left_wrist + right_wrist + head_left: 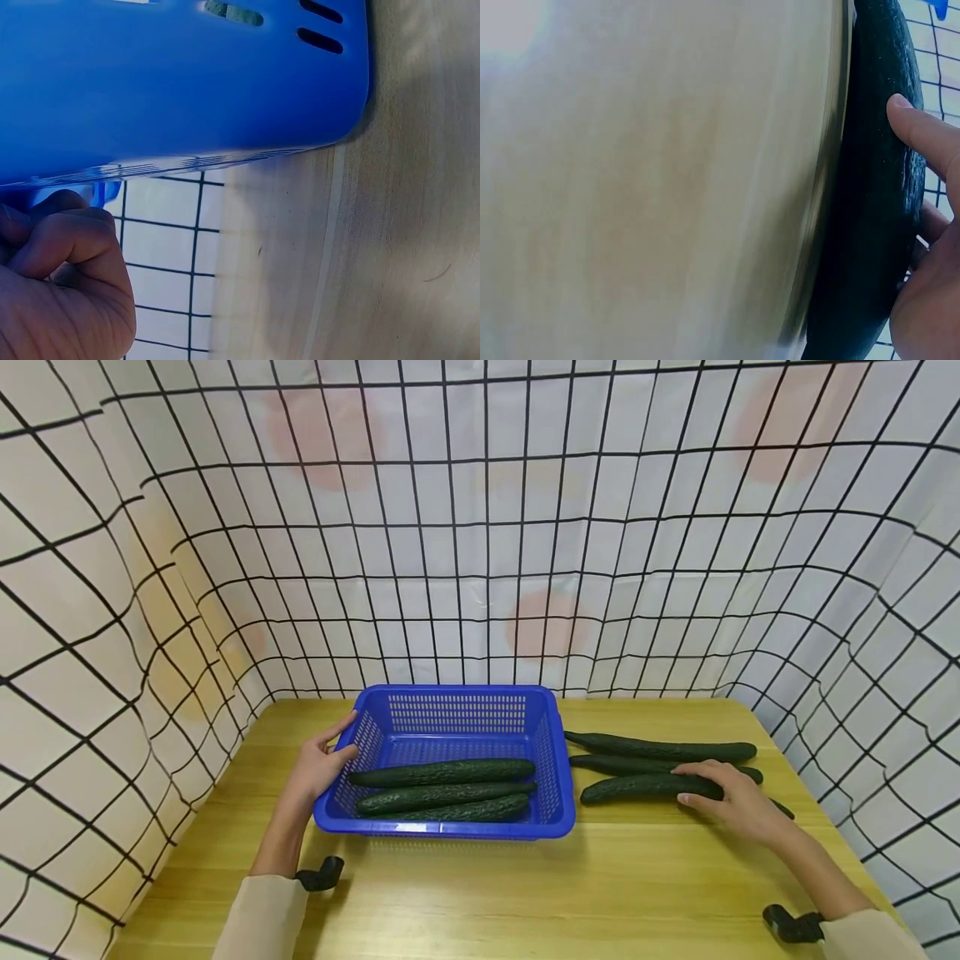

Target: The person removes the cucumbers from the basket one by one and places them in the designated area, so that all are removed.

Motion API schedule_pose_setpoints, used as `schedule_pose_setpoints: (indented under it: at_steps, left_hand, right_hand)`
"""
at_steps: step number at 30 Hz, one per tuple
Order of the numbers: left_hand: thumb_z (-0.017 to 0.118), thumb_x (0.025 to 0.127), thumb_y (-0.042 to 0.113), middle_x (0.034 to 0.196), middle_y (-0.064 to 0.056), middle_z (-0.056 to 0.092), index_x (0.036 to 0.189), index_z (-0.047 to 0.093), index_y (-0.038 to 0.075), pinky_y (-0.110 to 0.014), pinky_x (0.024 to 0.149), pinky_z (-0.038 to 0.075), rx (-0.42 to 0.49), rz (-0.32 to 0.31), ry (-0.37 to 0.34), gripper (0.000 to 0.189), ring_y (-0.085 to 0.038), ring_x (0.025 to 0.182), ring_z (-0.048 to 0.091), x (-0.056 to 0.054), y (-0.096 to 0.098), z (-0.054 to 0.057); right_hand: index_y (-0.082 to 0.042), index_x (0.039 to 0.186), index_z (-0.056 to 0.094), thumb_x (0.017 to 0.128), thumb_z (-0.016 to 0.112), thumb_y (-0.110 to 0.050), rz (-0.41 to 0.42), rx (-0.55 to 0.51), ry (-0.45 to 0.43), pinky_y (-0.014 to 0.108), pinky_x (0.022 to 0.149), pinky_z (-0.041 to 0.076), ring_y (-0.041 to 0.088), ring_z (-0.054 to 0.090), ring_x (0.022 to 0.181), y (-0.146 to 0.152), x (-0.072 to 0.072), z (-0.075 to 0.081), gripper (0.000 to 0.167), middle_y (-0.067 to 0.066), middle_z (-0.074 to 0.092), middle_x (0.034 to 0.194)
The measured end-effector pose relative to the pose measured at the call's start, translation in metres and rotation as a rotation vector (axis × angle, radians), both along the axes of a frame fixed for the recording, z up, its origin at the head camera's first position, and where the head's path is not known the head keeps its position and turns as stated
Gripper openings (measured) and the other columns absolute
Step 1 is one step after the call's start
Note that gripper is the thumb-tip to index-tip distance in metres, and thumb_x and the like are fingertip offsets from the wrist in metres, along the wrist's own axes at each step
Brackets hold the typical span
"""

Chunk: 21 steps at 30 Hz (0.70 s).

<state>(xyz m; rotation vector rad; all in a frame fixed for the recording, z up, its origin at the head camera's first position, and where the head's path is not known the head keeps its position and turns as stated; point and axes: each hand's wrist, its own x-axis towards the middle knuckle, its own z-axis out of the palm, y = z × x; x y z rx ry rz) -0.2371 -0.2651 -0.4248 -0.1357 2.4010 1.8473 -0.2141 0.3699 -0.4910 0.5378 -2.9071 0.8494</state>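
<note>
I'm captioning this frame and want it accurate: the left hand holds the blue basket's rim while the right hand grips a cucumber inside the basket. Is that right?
Not quite: the head view shows the cucumber gripped by the right hand outside the blue basket, to its right. The left hand does hold the basket's rim.

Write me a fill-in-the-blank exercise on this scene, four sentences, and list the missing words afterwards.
1. The left grip holds a plastic basket coloured ____.
2. Inside the basket, exactly ____ cucumbers are visible.
3. The right grip holds another cucumber, which lies to the person's ____ of the basket.
4. Behind the table, the grid lines are coloured ____.

Missing words: blue; three; right; black.
</note>
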Motion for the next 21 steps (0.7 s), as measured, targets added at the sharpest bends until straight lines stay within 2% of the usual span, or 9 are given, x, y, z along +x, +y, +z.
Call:
schedule_pose_setpoints:
  at_steps: [4, 9, 12, 15, 21]
  left_hand:
    - [0.060, 0.095, 0.005, 0.127, -0.039, 0.062, 0.161, 0.037, 0.020, -0.040, 0.066, 0.064, 0.004, 0.008, 0.000, 0.071, -0.021, 0.077, 0.073, -0.002, -0.002, -0.004]
    - [0.059, 0.095, 0.007, 0.133, -0.037, 0.060, 0.160, 0.038, 0.028, -0.038, 0.064, 0.063, 0.000, 0.024, 0.002, 0.072, -0.019, 0.075, 0.073, -0.013, -0.007, -0.021]
    - [0.059, 0.096, 0.010, 0.136, -0.035, 0.060, 0.160, 0.038, 0.032, -0.038, 0.065, 0.064, -0.009, 0.025, 0.020, 0.071, -0.018, 0.077, 0.073, -0.017, -0.010, -0.029]
    - [0.060, 0.096, 0.012, 0.138, -0.033, 0.059, 0.159, 0.039, 0.035, -0.039, 0.067, 0.064, -0.022, 0.026, 0.029, 0.070, -0.019, 0.079, 0.073, -0.019, -0.010, -0.032]
    - [0.059, 0.097, 0.012, 0.142, -0.033, 0.056, 0.159, 0.039, 0.034, -0.039, 0.069, 0.064, -0.024, 0.019, 0.030, 0.069, -0.023, 0.086, 0.074, -0.019, -0.011, -0.033]
  right_hand:
    - [-0.018, 0.134, 0.066, 0.096, 0.073, -0.030, 0.018, 0.012, 0.028, 0.070, 0.094, 0.042, 0.048, 0.048, 0.128, 0.001, -0.005, 0.000, 0.040, 0.018, 0.059, 0.136]
    - [-0.015, 0.130, 0.069, 0.093, 0.077, -0.028, 0.023, 0.032, 0.082, 0.070, 0.094, 0.040, 0.047, 0.050, 0.124, 0.000, -0.006, -0.006, 0.040, 0.016, 0.061, 0.131]
    - [-0.014, 0.127, 0.070, 0.091, 0.078, -0.026, 0.004, 0.040, 0.122, 0.072, 0.097, 0.035, 0.048, 0.049, 0.122, -0.002, -0.005, -0.011, 0.039, 0.016, 0.060, 0.130]
    - [-0.013, 0.125, 0.070, 0.091, 0.078, -0.027, -0.021, 0.042, 0.143, 0.074, 0.098, 0.030, 0.049, 0.048, 0.122, -0.003, -0.005, -0.013, 0.038, 0.018, 0.060, 0.129]
    - [-0.012, 0.128, 0.068, 0.096, 0.072, -0.034, -0.050, 0.057, 0.083, 0.071, 0.097, 0.034, 0.048, 0.049, 0.123, -0.009, -0.005, -0.003, 0.039, 0.020, 0.061, 0.133]
